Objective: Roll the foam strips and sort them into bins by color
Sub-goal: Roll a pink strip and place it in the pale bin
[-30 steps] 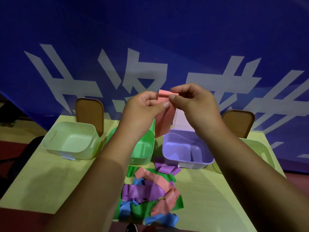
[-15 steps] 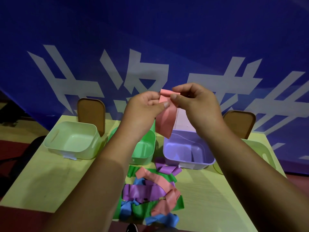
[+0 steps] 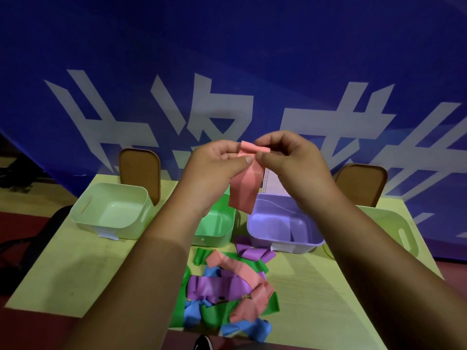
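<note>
I hold a pink foam strip (image 3: 244, 186) up in the air above the bins. My left hand (image 3: 214, 168) and my right hand (image 3: 290, 160) both pinch its top end, which is curled over into the start of a roll; the rest hangs down. On the table below lies a pile of loose strips (image 3: 227, 289) in pink, purple, green and blue. Behind the pile stand a green bin (image 3: 222, 223) and a purple bin (image 3: 285, 238). A pale green bin (image 3: 111, 210) stands at the left, another pale bin (image 3: 394, 228) at the right, partly hidden by my right arm.
The yellow table (image 3: 75, 269) ends in a near edge close to the strip pile. Two brown lids (image 3: 140, 173) lean behind the outer bins against a blue banner wall. A dark chair shape sits off the table's left side.
The top end of the pink strip has been curled over further between my fingers, and the hanging part has become shorter. Both hands stay in nearly the same place.
</note>
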Motion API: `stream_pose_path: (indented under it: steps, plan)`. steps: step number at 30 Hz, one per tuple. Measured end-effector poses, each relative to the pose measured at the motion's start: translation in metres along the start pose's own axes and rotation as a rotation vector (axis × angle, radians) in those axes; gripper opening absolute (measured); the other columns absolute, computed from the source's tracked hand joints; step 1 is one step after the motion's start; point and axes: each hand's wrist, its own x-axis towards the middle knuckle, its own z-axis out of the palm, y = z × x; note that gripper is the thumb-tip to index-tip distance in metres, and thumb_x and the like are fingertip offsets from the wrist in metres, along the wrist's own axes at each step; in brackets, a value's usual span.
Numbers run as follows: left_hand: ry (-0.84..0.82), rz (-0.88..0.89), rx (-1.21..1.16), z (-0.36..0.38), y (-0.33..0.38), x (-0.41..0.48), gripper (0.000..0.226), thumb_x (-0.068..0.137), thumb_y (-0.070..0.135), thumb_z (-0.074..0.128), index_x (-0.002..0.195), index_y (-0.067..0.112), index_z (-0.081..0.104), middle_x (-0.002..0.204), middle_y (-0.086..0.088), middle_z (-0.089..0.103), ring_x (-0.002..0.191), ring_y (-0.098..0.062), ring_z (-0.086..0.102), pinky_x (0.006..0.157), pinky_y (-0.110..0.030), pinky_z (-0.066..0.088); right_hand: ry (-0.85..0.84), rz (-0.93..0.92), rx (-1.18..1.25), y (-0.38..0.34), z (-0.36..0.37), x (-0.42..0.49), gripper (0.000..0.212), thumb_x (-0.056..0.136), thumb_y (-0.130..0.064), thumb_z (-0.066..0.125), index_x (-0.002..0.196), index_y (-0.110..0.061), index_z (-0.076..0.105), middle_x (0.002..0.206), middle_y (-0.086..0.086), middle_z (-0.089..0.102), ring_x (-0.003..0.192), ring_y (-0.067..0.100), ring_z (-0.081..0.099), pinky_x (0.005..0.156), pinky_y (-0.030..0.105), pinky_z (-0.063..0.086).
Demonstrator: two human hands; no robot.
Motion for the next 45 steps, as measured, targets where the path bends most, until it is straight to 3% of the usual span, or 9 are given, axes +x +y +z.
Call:
stream_pose_path:
  steps: [8,14,17,19,24,29,32,39,45]
  plan:
    - [0.004,0.008,0.009,-0.003,0.006,-0.008,0.02,0.099,0.009,0.074,0.114,0.02,0.081,0.101,-0.004,0.084,0.099,-0.024,0.081,0.099,-0.05,0.063,-0.015,-0.076,-0.009,-0.003,-0.002,-0.007,0.013,0.095,-0.005,0.075,0.106,-0.013,0.076,0.095,-0.002,0.076,0.081,0.003,0.068,0.078,0.02,0.059]
    - [0.02,0.009,0.012,-0.002,0.007,-0.013,0.019,0.097,0.006,0.075,0.113,0.016,0.08,0.099,-0.007,0.084,0.1,-0.029,0.081,0.103,-0.054,0.061,-0.048,-0.074,-0.004,-0.002,0.001,-0.011,0.018,0.093,-0.002,0.075,0.103,-0.015,0.073,0.096,-0.001,0.074,0.091,0.018,0.07,0.085,0.04,0.062]
    - [0.023,0.019,0.015,0.0,0.009,-0.016,0.013,0.099,0.019,0.077,0.112,0.019,0.081,0.1,-0.003,0.084,0.101,-0.024,0.081,0.104,-0.052,0.061,-0.058,-0.069,0.026,-0.003,0.002,-0.014,0.016,0.093,0.001,0.074,0.103,-0.011,0.07,0.096,0.007,0.073,0.091,0.024,0.071,0.084,0.044,0.061]
    - [0.05,0.028,0.027,0.0,0.008,-0.016,0.012,0.101,0.027,0.076,0.11,0.022,0.082,0.101,-0.001,0.084,0.102,-0.023,0.08,0.105,-0.056,0.059,-0.062,-0.072,0.036,-0.003,0.001,-0.014,0.016,0.092,0.002,0.073,0.104,-0.008,0.069,0.096,0.01,0.072,0.086,0.023,0.069,0.082,0.041,0.061]
    - [0.067,0.073,0.059,0.001,0.007,-0.016,0.011,0.102,0.023,0.073,0.108,0.028,0.081,0.103,-0.001,0.083,0.103,-0.028,0.079,0.102,-0.063,0.059,-0.082,0.033,0.099,-0.001,0.0,-0.015,0.024,0.093,-0.008,0.078,0.116,-0.012,0.07,0.103,0.002,0.076,0.087,0.012,0.072,0.083,0.028,0.061]
    - [0.047,0.096,0.06,0.0,0.011,-0.019,0.015,0.104,0.02,0.073,0.114,0.029,0.078,0.105,-0.001,0.082,0.101,-0.022,0.08,0.099,-0.054,0.063,-0.101,0.059,0.098,0.002,-0.004,-0.018,0.016,0.101,-0.029,0.072,0.109,-0.018,0.078,0.097,0.002,0.079,0.088,0.019,0.076,0.087,0.034,0.064]
    - [0.047,0.075,0.051,-0.001,0.012,-0.021,0.016,0.103,0.022,0.074,0.118,0.025,0.078,0.106,0.001,0.083,0.101,-0.018,0.08,0.095,-0.048,0.066,-0.073,0.026,0.033,0.001,-0.004,-0.018,0.013,0.102,-0.027,0.071,0.105,-0.018,0.079,0.094,-0.001,0.08,0.087,0.017,0.076,0.082,0.029,0.064]
    - [0.007,0.004,-0.009,-0.007,0.015,-0.024,0.016,0.102,0.018,0.074,0.118,0.013,0.079,0.102,-0.004,0.084,0.097,-0.019,0.082,0.084,-0.033,0.066,-0.062,-0.024,-0.03,0.0,-0.003,-0.019,0.009,0.099,-0.023,0.075,0.107,-0.018,0.078,0.093,-0.002,0.079,0.087,0.014,0.076,0.084,0.035,0.065]
    - [-0.028,-0.023,-0.024,-0.013,0.019,-0.028,0.015,0.103,0.007,0.072,0.117,0.01,0.076,0.1,-0.006,0.084,0.093,-0.019,0.083,0.075,-0.024,0.065,-0.078,-0.083,-0.06,-0.004,-0.002,-0.022,0.014,0.096,-0.016,0.077,0.11,-0.016,0.077,0.097,-0.005,0.076,0.091,0.007,0.071,0.077,0.019,0.06]
